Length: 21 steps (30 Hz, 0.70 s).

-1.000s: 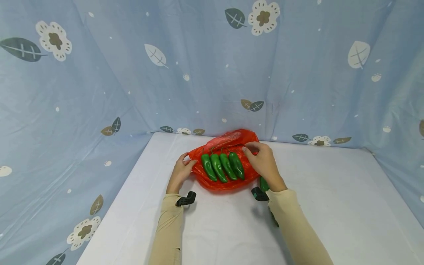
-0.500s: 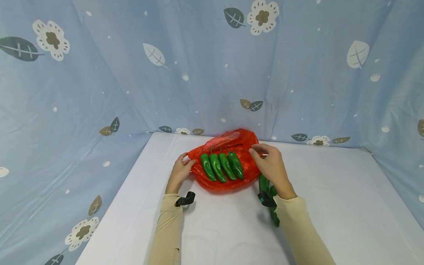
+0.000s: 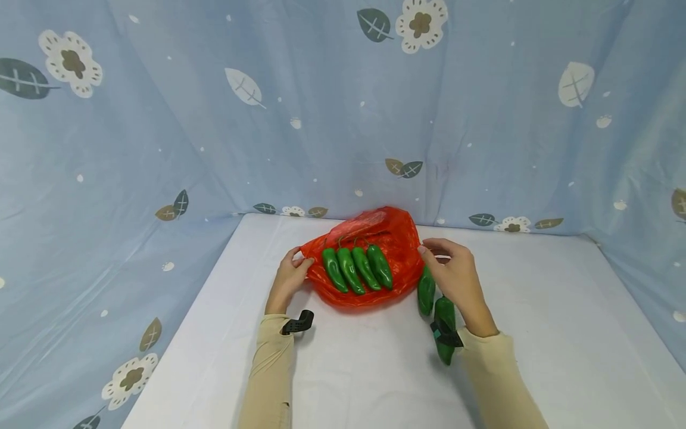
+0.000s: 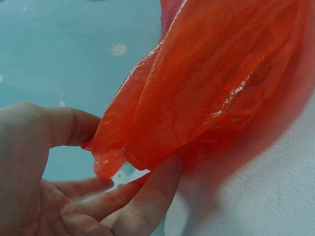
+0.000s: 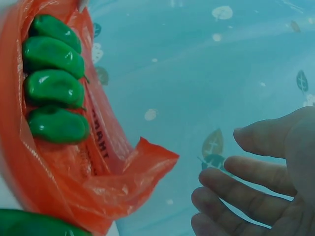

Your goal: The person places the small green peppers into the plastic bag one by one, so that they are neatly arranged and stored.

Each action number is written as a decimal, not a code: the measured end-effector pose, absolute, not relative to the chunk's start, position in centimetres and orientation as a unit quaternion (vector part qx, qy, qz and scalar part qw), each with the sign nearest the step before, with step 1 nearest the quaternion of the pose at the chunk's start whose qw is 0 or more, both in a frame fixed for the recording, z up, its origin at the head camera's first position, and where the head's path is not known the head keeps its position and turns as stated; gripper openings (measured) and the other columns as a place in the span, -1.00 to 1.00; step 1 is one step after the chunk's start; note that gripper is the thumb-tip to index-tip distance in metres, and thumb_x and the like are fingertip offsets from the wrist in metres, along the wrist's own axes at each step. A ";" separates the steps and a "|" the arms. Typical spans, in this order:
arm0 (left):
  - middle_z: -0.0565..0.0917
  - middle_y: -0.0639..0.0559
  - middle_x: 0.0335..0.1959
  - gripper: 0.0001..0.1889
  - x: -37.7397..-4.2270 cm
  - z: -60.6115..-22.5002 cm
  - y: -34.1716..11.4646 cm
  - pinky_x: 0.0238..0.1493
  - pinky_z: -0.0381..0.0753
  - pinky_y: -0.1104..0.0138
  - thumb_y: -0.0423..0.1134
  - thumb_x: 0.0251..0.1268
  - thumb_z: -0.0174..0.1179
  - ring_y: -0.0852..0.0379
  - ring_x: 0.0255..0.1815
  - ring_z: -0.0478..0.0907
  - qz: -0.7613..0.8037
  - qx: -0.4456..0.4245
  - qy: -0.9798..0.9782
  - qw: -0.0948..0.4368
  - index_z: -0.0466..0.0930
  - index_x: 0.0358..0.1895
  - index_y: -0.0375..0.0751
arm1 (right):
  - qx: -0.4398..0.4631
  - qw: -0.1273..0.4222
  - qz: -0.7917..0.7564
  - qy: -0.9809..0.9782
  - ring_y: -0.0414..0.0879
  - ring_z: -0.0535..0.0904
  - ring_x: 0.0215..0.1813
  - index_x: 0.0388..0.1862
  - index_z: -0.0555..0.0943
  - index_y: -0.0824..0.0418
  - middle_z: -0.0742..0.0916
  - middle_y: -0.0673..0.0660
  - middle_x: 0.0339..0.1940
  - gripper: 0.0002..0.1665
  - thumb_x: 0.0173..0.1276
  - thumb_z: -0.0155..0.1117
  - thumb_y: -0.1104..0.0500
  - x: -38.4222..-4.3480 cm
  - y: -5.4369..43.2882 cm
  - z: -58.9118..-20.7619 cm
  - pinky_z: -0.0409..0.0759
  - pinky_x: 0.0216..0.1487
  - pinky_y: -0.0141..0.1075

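A red plastic bag (image 3: 405, 262) lies spread on the white table, its mouth turned up. Inside it several green chili peppers (image 3: 349, 271) sit side by side in a row. At the bag's left edge my left hand (image 3: 288, 279) pinches the thin plastic; the left wrist view shows fingers (image 4: 74, 125) on both sides of the fold. My right hand (image 3: 458, 277) is just right of the bag with relaxed fingers and holds nothing; the right wrist view shows a gap between it and the bag's corner (image 5: 152, 157).
Two loose green peppers lie right of the bag: one pepper (image 3: 426, 292) close to its edge, another pepper (image 3: 445, 307) nearer the front, partly behind the right wrist camera (image 3: 446, 335). A blue patterned cloth (image 3: 321, 119) hangs behind the white table (image 3: 364, 369).
My right hand has moved right, from over the bag to beside it, uncovering the two loose peppers. My left hand stays at the bag's left edge.
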<state>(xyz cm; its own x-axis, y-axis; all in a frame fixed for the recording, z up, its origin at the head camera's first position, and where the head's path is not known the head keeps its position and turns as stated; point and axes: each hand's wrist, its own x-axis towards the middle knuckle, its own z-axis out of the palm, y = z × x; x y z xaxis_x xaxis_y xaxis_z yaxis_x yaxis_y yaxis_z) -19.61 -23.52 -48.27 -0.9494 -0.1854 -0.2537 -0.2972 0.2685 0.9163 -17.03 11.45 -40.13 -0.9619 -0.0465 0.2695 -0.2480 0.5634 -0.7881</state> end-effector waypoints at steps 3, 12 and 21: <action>0.44 -0.33 0.49 -0.27 -19.6 -48.3 -23.5 0.28 0.66 0.06 -0.07 0.54 0.09 -0.17 0.29 0.62 0.587 -0.152 0.793 0.050 0.06 0.65 -0.14 | 0.078 0.110 0.458 -0.879 0.21 0.73 0.07 0.17 0.69 0.32 0.78 0.32 0.12 -0.59 0.56 0.21 0.07 -16.6 12.0 -40.2 0.72 0.14 0.13; 0.45 -0.30 0.50 -0.25 -19.6 -48.2 -23.5 0.35 0.60 0.01 -0.06 0.52 0.11 -0.16 0.35 0.58 0.592 -0.155 0.789 0.051 0.05 0.66 -0.11 | 0.042 0.107 0.448 -0.886 0.17 0.71 0.11 0.19 0.69 0.27 0.79 0.29 0.11 -0.55 0.58 0.19 -0.01 -15.1 13.4 -40.4 0.75 0.13 -0.19; 0.45 -0.34 0.49 -0.25 -19.6 -48.2 -23.6 0.43 0.53 0.00 -0.06 0.51 0.11 -0.19 0.41 0.53 0.585 -0.157 0.795 0.047 0.07 0.65 -0.14 | 0.021 0.126 0.456 -0.881 0.17 0.72 0.09 0.13 0.72 0.29 0.80 0.30 0.08 -0.59 0.56 0.21 0.02 -14.4 14.7 -41.4 0.41 -0.10 -0.78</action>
